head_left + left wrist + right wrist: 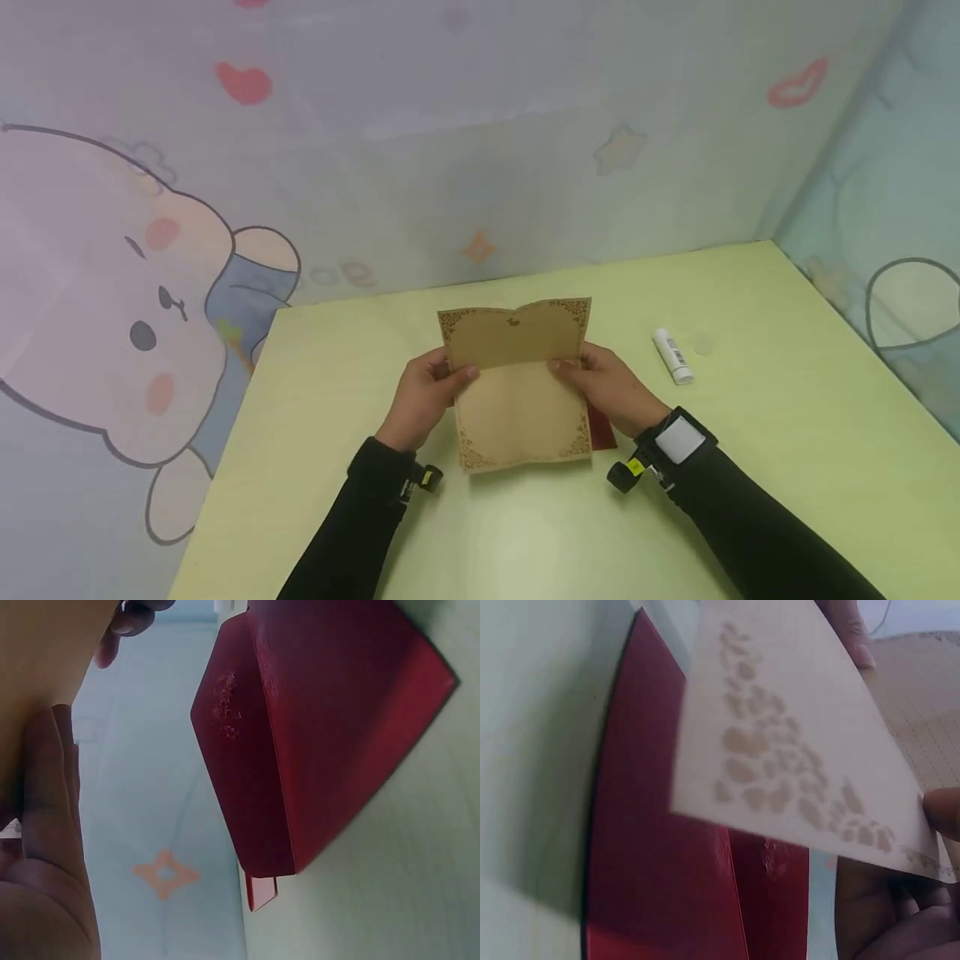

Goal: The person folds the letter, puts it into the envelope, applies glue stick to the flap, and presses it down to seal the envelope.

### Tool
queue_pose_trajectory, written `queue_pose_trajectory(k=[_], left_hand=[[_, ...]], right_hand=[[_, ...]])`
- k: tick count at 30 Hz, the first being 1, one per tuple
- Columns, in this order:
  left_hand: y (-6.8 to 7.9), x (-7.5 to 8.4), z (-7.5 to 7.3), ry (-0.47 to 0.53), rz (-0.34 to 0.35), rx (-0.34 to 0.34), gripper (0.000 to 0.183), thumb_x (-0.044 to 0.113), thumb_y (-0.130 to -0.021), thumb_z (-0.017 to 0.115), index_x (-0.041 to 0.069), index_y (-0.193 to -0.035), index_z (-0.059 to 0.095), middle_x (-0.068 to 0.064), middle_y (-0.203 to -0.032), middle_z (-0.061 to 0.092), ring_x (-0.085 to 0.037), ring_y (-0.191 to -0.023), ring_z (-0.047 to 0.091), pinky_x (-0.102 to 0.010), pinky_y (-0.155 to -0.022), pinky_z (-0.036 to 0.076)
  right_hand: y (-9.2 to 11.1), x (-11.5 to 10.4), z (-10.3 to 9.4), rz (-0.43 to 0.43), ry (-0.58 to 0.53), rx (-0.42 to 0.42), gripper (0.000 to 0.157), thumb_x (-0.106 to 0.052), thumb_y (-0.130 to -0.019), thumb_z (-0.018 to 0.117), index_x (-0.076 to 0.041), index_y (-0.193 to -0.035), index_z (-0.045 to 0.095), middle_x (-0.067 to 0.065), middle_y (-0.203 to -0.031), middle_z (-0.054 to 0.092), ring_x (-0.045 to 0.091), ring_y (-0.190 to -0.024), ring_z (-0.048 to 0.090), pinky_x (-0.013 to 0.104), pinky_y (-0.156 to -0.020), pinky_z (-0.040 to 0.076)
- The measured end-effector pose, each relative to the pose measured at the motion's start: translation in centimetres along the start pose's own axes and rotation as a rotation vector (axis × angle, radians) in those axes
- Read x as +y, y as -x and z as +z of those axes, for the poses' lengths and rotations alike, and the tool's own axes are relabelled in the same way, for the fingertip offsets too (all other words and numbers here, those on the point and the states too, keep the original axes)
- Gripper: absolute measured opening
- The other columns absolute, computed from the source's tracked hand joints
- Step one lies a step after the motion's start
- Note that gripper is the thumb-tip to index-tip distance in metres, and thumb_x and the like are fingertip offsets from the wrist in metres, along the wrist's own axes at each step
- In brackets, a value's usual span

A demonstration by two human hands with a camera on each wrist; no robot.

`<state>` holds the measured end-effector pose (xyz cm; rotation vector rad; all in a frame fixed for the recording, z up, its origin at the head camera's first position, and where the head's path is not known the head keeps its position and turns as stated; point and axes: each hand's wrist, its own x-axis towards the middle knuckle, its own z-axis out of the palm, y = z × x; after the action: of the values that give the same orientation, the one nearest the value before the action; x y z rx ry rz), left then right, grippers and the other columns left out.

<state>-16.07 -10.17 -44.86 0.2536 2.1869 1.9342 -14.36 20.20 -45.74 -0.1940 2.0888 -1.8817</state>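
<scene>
A creased sheet of tan letter paper (525, 408) with brown ornamental corners is held up above the table. My left hand (423, 392) pinches its left edge, thumb on the near face. The right hand (611, 387) pinches the opposite edge in the same way. Below the sheet lies a red envelope (352, 712), mostly hidden from the head view. Its flap (236, 742) stands raised and bears a rough, shiny smear, seen in the left wrist view. The right wrist view shows the paper's patterned corner (772, 765) close up, over the envelope.
A white tube (672, 356) with a printed label lies right of my right hand. Beside it is a small, pale round piece (703, 342), too faint to identify. The yellow-green table (345, 358) ends at a patterned cloth backdrop (420, 192).
</scene>
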Motion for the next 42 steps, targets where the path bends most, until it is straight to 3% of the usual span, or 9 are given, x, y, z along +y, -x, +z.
queue_pose_trajectory(k=[7,15,24,28,31,32,37,39,42], left_hand=[[-0.9,-1.3,-0.1,0.058,-0.068,-0.102,0.036,0.014,-0.116,0.065,0.009,-0.151,0.071,-0.013,-0.121,0.085,-0.013,-0.100,0.084,-0.034,-0.088,0.071],[-2.0,-1.4,-1.0,0.077,-0.068,-0.103,0.032,0.015,-0.115,0.067,0.001,-0.142,0.074,-0.006,-0.114,0.085,-0.015,-0.101,0.084,-0.034,-0.090,0.071],[-2.1,-0.9,-2.1,0.004,-0.042,-0.103,0.023,0.016,-0.115,0.068,-0.003,-0.125,0.078,0.008,-0.095,0.080,-0.009,-0.095,0.079,-0.033,-0.093,0.069],[-2.3,-0.5,-2.8,-0.011,-0.031,-0.096,0.020,0.014,-0.115,0.068,0.005,-0.097,0.070,0.009,-0.079,0.060,-0.007,-0.083,0.065,-0.030,-0.087,0.066],[-2.3,-0.2,-3.3,-0.026,-0.019,-0.088,0.030,0.013,-0.115,0.068,0.012,-0.086,0.060,0.008,-0.078,0.047,-0.010,-0.078,0.053,-0.028,-0.082,0.061],[-2.3,-0.1,-3.5,-0.029,-0.016,-0.091,0.030,0.013,-0.115,0.068,0.013,-0.085,0.059,0.007,-0.078,0.046,-0.011,-0.077,0.051,-0.027,-0.081,0.060],[-2.2,0.0,-3.9,-0.011,-0.021,-0.133,0.019,0.011,-0.115,0.065,0.007,-0.097,0.067,0.008,-0.084,0.054,-0.007,-0.080,0.057,-0.023,-0.079,0.062],[-2.2,0.0,-4.1,-0.001,-0.030,-0.153,0.012,0.010,-0.116,0.063,0.003,-0.113,0.072,0.010,-0.088,0.065,-0.004,-0.084,0.067,-0.023,-0.082,0.065],[-2.1,0.1,-4.3,0.015,-0.034,-0.181,0.029,0.008,-0.117,0.059,-0.003,-0.142,0.067,0.009,-0.096,0.079,-0.005,-0.090,0.080,-0.025,-0.085,0.068]], right_hand=[[-0.3,0.9,-0.9,-0.001,-0.059,0.031,0.048,-0.024,-0.121,0.055,0.006,-0.159,0.051,-0.002,-0.113,0.080,0.012,-0.096,0.081,0.033,-0.084,0.069],[-1.6,0.5,-1.3,-0.032,-0.089,-0.004,0.053,-0.023,-0.120,0.058,0.006,-0.164,0.050,-0.003,-0.119,0.081,0.012,-0.102,0.083,0.033,-0.087,0.070],[-2.0,0.3,-2.5,-0.066,-0.030,-0.038,0.043,-0.019,-0.118,0.062,0.014,-0.147,0.065,-0.009,-0.106,0.085,0.009,-0.096,0.081,0.029,-0.084,0.067],[-2.1,-0.2,-3.2,-0.094,-0.036,-0.035,0.019,-0.013,-0.117,0.062,-0.004,-0.117,0.078,-0.011,-0.091,0.073,0.005,-0.081,0.070,0.025,-0.075,0.062],[-2.0,-0.5,-3.6,-0.114,-0.091,-0.025,0.025,-0.007,-0.115,0.063,-0.020,-0.102,0.080,-0.010,-0.087,0.064,0.003,-0.075,0.063,0.022,-0.071,0.060],[-1.9,-0.6,-3.7,-0.121,-0.119,-0.033,0.028,-0.005,-0.115,0.062,-0.022,-0.104,0.081,-0.011,-0.090,0.068,0.002,-0.078,0.067,0.021,-0.073,0.063],[-1.8,-0.7,-3.9,-0.125,-0.211,-0.065,0.032,-0.002,-0.115,0.061,-0.022,-0.109,0.084,-0.008,-0.097,0.077,0.003,-0.083,0.077,0.022,-0.076,0.067],[-1.8,-0.6,-3.9,-0.109,-0.210,-0.071,0.027,-0.004,-0.115,0.060,-0.020,-0.113,0.082,-0.008,-0.096,0.076,0.003,-0.083,0.077,0.023,-0.076,0.067],[-1.9,-0.5,-4.0,-0.093,-0.180,-0.096,0.023,-0.005,-0.116,0.059,-0.008,-0.133,0.075,-0.009,-0.102,0.081,0.005,-0.088,0.081,0.025,-0.080,0.069]])
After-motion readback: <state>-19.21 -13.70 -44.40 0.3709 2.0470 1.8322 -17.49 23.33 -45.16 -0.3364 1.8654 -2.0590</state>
